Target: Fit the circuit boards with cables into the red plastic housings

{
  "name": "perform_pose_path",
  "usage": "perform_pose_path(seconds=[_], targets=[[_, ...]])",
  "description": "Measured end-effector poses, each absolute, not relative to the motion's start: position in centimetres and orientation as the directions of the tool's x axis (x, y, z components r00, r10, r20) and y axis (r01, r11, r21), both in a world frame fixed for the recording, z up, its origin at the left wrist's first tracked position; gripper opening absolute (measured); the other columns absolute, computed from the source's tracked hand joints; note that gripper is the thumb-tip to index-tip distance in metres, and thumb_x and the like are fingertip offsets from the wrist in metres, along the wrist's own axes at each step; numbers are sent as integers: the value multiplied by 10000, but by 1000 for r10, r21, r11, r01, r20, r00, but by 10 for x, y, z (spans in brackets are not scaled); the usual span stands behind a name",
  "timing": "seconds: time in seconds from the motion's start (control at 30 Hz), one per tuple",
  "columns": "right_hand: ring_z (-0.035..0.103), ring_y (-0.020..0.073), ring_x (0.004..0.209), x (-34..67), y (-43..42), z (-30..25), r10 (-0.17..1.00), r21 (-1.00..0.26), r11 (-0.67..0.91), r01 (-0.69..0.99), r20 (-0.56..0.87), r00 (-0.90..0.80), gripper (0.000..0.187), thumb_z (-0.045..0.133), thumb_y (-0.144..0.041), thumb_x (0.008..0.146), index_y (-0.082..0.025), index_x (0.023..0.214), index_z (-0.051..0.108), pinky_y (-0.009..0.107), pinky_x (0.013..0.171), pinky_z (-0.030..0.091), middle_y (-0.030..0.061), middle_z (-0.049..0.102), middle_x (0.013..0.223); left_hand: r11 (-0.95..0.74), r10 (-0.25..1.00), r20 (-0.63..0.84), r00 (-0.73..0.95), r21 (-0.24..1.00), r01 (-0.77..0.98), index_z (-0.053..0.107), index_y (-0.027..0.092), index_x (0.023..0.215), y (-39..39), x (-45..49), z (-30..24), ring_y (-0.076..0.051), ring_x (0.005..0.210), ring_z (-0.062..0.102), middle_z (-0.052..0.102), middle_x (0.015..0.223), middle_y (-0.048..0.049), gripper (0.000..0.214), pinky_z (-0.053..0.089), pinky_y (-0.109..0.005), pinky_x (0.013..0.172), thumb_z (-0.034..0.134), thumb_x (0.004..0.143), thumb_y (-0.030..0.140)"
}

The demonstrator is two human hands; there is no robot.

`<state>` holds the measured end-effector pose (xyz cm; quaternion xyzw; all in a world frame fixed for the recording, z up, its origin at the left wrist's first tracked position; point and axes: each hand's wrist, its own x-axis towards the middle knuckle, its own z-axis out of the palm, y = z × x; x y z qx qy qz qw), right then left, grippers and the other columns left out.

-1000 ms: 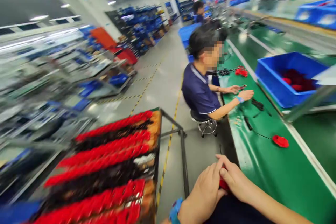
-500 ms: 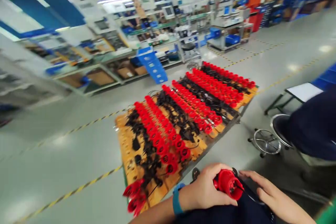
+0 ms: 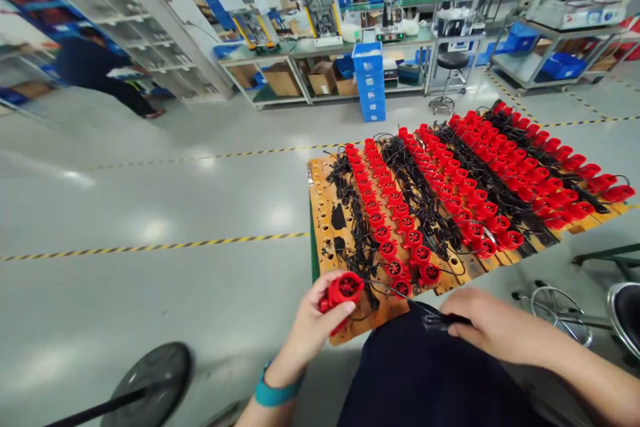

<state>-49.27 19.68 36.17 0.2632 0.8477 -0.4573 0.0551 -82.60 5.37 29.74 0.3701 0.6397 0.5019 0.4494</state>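
My left hand (image 3: 313, 323) grips a round red plastic part (image 3: 343, 290) and holds it over the near left corner of a brown wooden board (image 3: 324, 213). A thin black wire runs from that part across to my right hand (image 3: 483, 323), which pinches the wire's black plug end (image 3: 433, 319) above my dark-trousered lap. The board carries several rows of the same red parts (image 3: 450, 193) with tangles of black wire (image 3: 420, 200) between them. Empty holes show along the board's left side.
A round black stool base (image 3: 150, 373) sits on the grey floor at lower left; another stool's chrome base (image 3: 555, 310) is at right. Benches with machines, boxes and stacked blue bins (image 3: 369, 80) line the far side. A person (image 3: 95, 70) bends at far left.
My view has swung left from the green workbench to the board on the floor side. My left hand has carried the red part out to the board's corner; my right hand now pinches the wire end.
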Motion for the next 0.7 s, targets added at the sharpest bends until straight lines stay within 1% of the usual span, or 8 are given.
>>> perform_pose_path(seconds=[0.13,0.2,0.27,0.37,0.5,0.57,0.63,0.7], targets=[[583,248,939,-605,222,391,254,-577,791,203,7,-967,180,503,-176,1006,-205,998,681,440,948,400,66,670,936,248,903,-186,-386,962,117,610,163,1118,55,-891,285,-208,908,676,714,1028,-71,468,580,-326,848,815,795,432],[562,258,996,-658,232,390,193,-452,884,121,117,-974,202,479,-132,1006,-184,963,669,477,1013,346,72,666,924,259,906,-184,-380,953,159,621,158,1124,59,-913,271,-210,939,678,716,1061,-71,457,572,-340,894,807,795,416],[535,269,1126,-703,239,378,147,-354,932,79,168,-975,239,450,-95,1016,-184,980,669,520,1088,283,78,679,978,270,906,-181,-383,943,194,632,150,1152,63,-927,253,-220,999,675,714,1134,-86,468,553,-357,958,793,799,412],[427,278,1353,-750,249,344,87,-280,959,34,177,-980,253,455,-72,1019,-184,1047,680,547,1159,237,107,667,1199,277,912,-179,-369,932,234,637,140,1182,66,-935,225,-238,1046,674,719,1177,-98,481,529,-390,1020,773,805,405],[241,298,1524,-778,257,291,70,-261,964,48,76,-995,214,496,-113,1022,-141,1116,686,511,1179,301,182,439,1555,291,932,-206,-297,914,282,645,127,1216,67,-937,193,-258,1089,676,735,1185,-108,480,508,-427,1073,738,822,386],[302,303,1502,-782,259,267,91,-264,960,89,-7,-996,206,517,-145,1024,-128,1130,693,492,1171,338,196,478,1523,304,936,-224,-270,904,302,649,124,1243,69,-939,184,-271,1125,674,730,1228,-116,499,498,-435,1092,728,823,383],[444,301,1406,-779,259,248,109,-272,954,126,-74,-991,193,542,-137,1005,-128,1097,712,496,1157,367,181,630,1337,315,939,-248,-237,899,304,646,129,1275,72,-942,179,-277,1146,675,726,1258,-112,521,498,-428,1097,723,820,373],[525,308,1317,-770,257,237,140,-283,945,162,-97,-985,215,549,-94,973,-138,1094,721,548,1151,369,156,701,1175,320,943,-271,-194,896,306,651,134,1282,76,-944,181,-277,1131,685,736,1241,-103,523,515,-417,1076,720,813,356]])
